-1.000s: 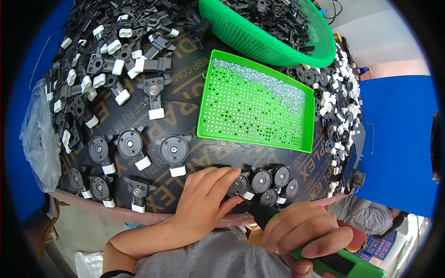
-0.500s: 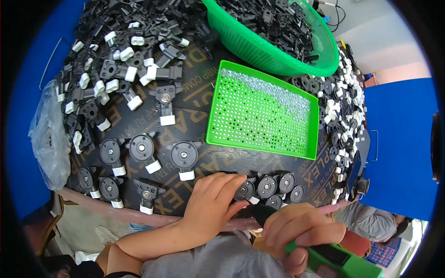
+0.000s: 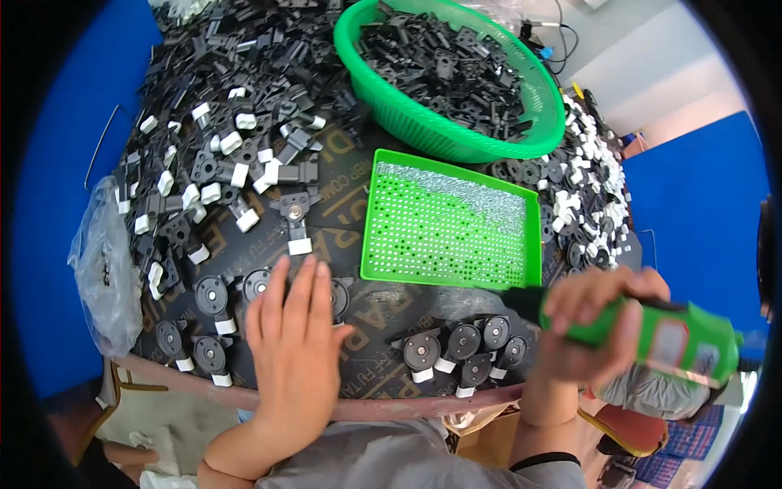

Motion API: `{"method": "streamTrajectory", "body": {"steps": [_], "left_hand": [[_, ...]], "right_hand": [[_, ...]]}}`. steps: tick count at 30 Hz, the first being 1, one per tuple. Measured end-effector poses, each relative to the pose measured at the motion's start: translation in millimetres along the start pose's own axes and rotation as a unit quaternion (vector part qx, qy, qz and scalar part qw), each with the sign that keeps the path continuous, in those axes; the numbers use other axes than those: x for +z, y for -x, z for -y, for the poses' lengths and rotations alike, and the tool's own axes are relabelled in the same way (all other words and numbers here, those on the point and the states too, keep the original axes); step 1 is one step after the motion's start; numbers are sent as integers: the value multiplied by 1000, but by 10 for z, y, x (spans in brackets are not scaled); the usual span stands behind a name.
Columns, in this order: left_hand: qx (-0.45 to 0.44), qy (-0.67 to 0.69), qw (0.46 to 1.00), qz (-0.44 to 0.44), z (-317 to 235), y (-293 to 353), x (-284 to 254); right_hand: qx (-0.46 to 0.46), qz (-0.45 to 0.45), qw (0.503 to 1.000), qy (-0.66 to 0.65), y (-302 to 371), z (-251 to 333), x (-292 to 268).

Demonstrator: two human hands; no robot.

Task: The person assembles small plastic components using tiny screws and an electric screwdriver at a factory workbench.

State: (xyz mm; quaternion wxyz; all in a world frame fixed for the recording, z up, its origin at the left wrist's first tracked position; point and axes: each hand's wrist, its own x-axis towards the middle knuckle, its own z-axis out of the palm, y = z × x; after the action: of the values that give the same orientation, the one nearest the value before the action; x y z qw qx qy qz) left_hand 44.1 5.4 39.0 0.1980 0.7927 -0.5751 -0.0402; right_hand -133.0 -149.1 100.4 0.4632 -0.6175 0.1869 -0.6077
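Note:
My right hand is wrapped round a green electric screwdriver, its dark nose pointing left near the front edge of a green tray. Slightly blurred, my left hand stretches its fingers flat over the row of black parts and partly hides them. Whether it touches one I cannot tell. A disc part shows left of its fingers, and another disc part to their right. Under the screwdriver's nose lies a group of black disc assemblies with white ends. Small silvery screws fill the tray's far side.
A green basket of black parts stands behind the tray. Black pieces with white caps heap up at the left, beside a clear plastic bag. Discs and white pieces crowd the right. Another person's grey sleeve appears lower right.
My left hand has moved left from the disc group to the row of parts. My right hand has lifted the screwdriver up and right, away from the group. The view has shifted.

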Motion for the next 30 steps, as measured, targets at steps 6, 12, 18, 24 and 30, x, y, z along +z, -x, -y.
{"method": "streamTrajectory", "body": {"steps": [6, 12, 18, 24, 30], "left_hand": [[32, -5, 999, 4, -15, 57, 66], [89, 114, 989, 27, -251, 155, 253], [102, 172, 979, 35, -329, 84, 332], [86, 214, 972, 42, -324, 80, 375], [63, 264, 961, 48, -269, 63, 406]], "right_hand": [[-4, 33, 999, 23, -101, -411, 11], [33, 43, 998, 17, -55, -496, -49], [23, 51, 998, 18, -47, -533, -95], [25, 58, 998, 14, -49, -525, -113], [21, 30, 999, -16, 19, -178, -51]]}}
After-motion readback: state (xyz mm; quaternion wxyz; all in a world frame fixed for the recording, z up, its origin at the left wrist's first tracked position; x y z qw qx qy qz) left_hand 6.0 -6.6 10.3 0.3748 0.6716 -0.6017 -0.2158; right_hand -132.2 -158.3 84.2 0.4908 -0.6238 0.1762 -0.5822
